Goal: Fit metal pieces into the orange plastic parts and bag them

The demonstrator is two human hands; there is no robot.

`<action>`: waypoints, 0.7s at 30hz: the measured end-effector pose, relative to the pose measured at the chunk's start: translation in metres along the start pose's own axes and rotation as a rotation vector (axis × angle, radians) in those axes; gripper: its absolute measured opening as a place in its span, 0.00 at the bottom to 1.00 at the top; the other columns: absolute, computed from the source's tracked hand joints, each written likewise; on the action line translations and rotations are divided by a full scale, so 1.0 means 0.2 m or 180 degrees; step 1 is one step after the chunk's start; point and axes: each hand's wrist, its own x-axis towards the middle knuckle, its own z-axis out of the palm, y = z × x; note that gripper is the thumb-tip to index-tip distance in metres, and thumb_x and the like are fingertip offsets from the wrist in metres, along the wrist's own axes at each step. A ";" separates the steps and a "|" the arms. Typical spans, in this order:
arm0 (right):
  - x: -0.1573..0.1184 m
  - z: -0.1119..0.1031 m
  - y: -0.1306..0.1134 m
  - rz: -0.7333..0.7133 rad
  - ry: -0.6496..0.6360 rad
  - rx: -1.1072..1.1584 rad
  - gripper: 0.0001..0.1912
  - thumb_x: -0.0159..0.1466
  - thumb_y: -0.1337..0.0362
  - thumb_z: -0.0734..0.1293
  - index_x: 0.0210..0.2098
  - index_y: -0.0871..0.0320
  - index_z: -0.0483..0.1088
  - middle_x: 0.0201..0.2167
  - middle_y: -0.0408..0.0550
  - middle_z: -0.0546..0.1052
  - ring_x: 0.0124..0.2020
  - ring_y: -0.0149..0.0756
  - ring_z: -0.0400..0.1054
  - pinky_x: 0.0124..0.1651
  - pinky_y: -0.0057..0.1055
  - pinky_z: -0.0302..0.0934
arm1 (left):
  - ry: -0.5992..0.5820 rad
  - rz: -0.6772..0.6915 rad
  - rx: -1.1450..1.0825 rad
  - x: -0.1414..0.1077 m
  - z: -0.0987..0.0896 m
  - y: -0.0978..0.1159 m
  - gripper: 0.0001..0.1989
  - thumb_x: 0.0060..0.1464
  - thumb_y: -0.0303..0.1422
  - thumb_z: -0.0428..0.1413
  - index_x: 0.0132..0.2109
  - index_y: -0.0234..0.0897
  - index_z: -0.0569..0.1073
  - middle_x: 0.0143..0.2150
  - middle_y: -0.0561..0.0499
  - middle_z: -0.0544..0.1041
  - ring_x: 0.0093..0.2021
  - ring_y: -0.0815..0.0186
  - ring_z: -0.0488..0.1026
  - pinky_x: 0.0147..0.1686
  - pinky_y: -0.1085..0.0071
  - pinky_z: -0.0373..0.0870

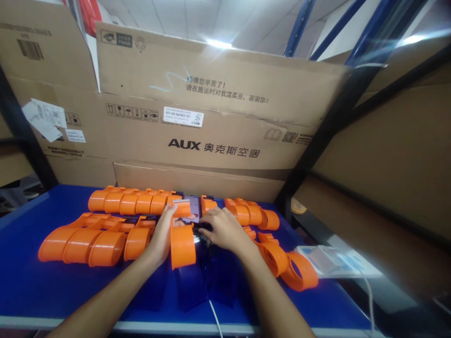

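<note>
My left hand [162,234] is wrapped round an orange plastic ring-shaped holder [183,246] and keeps it upright above the blue table. Close on its right, my right hand [225,227] has bent fingers pinched at a small dark part [200,226] beside the holder. The fingertips partly hide that part, so its kind is unclear. Behind the hands stands a phone [194,204] with a lit screen. Below them lie dark blue glossy pieces [192,284], whose kind I cannot make out.
Similar orange holders stand in rows at left [107,246] and right [271,256] on the blue table [21,281]. A white tray [348,265] with a cable sits at the right edge. Cardboard [211,129] walls the back, and dark frame posts [317,136] flank it.
</note>
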 end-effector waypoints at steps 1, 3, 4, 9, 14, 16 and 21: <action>0.01 0.00 -0.01 0.0009 -0.0075 -0.0044 0.11 0.65 0.58 0.70 0.47 0.53 0.79 0.43 0.52 0.80 0.47 0.43 0.72 0.47 0.36 0.59 | 0.0021 0.0017 0.0032 0.00 0.00 0.00 0.28 0.49 0.49 0.64 0.48 0.30 0.76 0.27 0.48 0.80 0.20 0.64 0.73 0.23 0.71 0.66; 0.01 -0.01 -0.03 0.0011 -0.0211 -0.0111 0.11 0.64 0.58 0.71 0.46 0.53 0.79 0.44 0.52 0.80 0.48 0.43 0.71 0.45 0.34 0.57 | 0.0056 0.0066 0.0088 0.00 0.00 -0.01 0.28 0.49 0.49 0.64 0.47 0.30 0.76 0.28 0.47 0.80 0.21 0.64 0.74 0.23 0.72 0.65; 0.02 -0.01 -0.04 0.0014 -0.0264 -0.0144 0.11 0.64 0.58 0.72 0.45 0.53 0.79 0.44 0.52 0.80 0.48 0.44 0.71 0.45 0.34 0.57 | 0.0064 0.0085 0.0100 0.00 0.00 -0.01 0.28 0.49 0.49 0.64 0.47 0.30 0.77 0.28 0.47 0.81 0.21 0.64 0.74 0.23 0.72 0.65; 0.03 -0.02 -0.07 0.0098 -0.0368 -0.0392 0.09 0.64 0.61 0.71 0.43 0.55 0.79 0.43 0.53 0.79 0.48 0.45 0.70 0.46 0.35 0.56 | 0.0075 0.0122 0.0110 0.01 0.00 -0.01 0.28 0.48 0.49 0.65 0.47 0.30 0.77 0.28 0.46 0.81 0.21 0.64 0.74 0.23 0.71 0.65; 0.02 0.00 -0.10 0.0130 -0.0357 -0.0570 0.09 0.64 0.60 0.70 0.41 0.58 0.78 0.43 0.56 0.79 0.49 0.47 0.70 0.49 0.37 0.57 | 0.0055 0.0119 0.0115 0.02 -0.01 -0.02 0.28 0.49 0.50 0.64 0.47 0.29 0.77 0.30 0.45 0.81 0.23 0.64 0.74 0.24 0.72 0.66; 0.02 0.00 -0.11 0.0110 -0.0326 -0.0605 0.08 0.64 0.61 0.70 0.40 0.58 0.78 0.42 0.57 0.79 0.48 0.48 0.70 0.48 0.37 0.58 | 0.0032 0.0157 0.0128 0.02 -0.01 -0.02 0.27 0.49 0.49 0.64 0.47 0.30 0.77 0.31 0.45 0.82 0.24 0.63 0.76 0.25 0.71 0.67; 0.02 0.01 -0.12 0.0064 -0.0155 -0.0649 0.06 0.64 0.64 0.68 0.37 0.59 0.76 0.40 0.57 0.79 0.45 0.48 0.71 0.47 0.38 0.59 | 0.0003 0.0141 0.0137 0.02 -0.02 -0.02 0.27 0.48 0.50 0.64 0.47 0.31 0.76 0.29 0.47 0.81 0.24 0.63 0.76 0.26 0.70 0.68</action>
